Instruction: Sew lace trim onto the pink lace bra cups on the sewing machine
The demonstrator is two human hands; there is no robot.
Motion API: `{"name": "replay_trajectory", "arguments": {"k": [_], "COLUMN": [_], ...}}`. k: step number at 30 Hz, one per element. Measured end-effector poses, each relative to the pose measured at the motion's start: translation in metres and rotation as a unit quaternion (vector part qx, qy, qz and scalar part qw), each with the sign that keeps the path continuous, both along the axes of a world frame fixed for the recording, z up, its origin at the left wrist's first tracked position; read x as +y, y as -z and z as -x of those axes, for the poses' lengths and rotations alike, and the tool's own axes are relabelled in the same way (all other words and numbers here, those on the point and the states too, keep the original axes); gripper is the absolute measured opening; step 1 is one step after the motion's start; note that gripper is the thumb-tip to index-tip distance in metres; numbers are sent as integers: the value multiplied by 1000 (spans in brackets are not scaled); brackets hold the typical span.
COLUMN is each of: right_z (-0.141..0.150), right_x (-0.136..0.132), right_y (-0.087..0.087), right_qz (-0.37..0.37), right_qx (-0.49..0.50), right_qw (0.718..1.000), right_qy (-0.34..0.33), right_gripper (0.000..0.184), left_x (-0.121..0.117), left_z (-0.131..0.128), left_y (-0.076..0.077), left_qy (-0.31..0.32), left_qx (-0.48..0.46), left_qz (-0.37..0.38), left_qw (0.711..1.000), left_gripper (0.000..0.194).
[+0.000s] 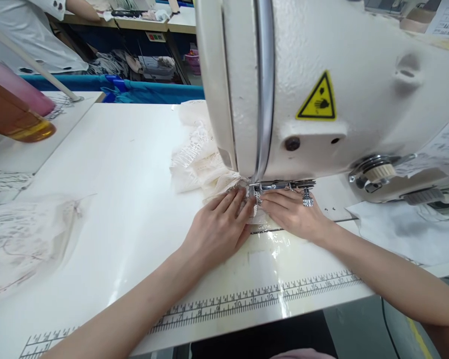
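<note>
A cream, gathered lace fabric (198, 159) lies bunched on the white table left of the sewing machine's needle area. Its near edge runs under the metal presser foot (257, 189). My left hand (219, 222) rests on this edge just left of the foot, fingers stretched out and lying flat. From the right, my right hand (297, 212) reaches under the metal attachment (284, 185). Its fingers are extended, with the tips on the fabric beside the foot; the thumb is hidden. The needle tip cannot be made out.
The white sewing machine head (329, 60) fills the upper right. More sheer fabric (26, 239) lies at the left. Pink and amber thread cones (18, 109) stand at upper left. A printed ruler (239, 304) runs along the front edge. White cloth (407, 232) lies right. Another person (33, 40) is behind.
</note>
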State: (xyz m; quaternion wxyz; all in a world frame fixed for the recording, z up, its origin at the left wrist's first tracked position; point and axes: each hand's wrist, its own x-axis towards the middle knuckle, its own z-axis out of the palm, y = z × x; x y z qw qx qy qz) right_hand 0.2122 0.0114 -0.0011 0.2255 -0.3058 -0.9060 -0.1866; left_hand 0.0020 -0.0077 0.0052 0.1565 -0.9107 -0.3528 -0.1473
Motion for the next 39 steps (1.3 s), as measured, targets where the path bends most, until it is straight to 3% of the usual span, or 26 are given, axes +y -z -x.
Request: {"name": "replay_trajectory", "arguments": {"k": [9, 12, 16, 24, 31, 35, 39], "right_z": [-3, -3, -3, 5, 10, 9, 7], "right_x": [3, 4, 3, -5, -7, -9, -10], "right_y": [4, 5, 10, 10, 6, 6, 7], "right_qz": [26, 18, 62, 48, 97, 146, 178], "right_qx": [5, -5, -17, 2, 62, 98, 115], "right_qw": [1000, 1000, 998, 999, 993, 983, 976], "right_qy": [5, 8, -13, -15, -40, -56, -56], "right_gripper": [22, 27, 35, 23, 14, 10, 8], "left_x": [4, 4, 5, 7, 4, 1, 0], "left_z": [0, 1, 3, 5, 9, 11, 11], "left_y": [3, 3, 1, 0, -4, -11, -14], "left_qy": [-12, 25, 67, 59, 52, 76, 87], "left_qx": [-14, -21, -24, -37, -63, -63, -42], "left_qz": [25, 2, 4, 31, 40, 4, -40], "left_qw": [1000, 999, 997, 997, 996, 995, 994], "left_gripper": [37, 30, 22, 24, 21, 12, 15]}}
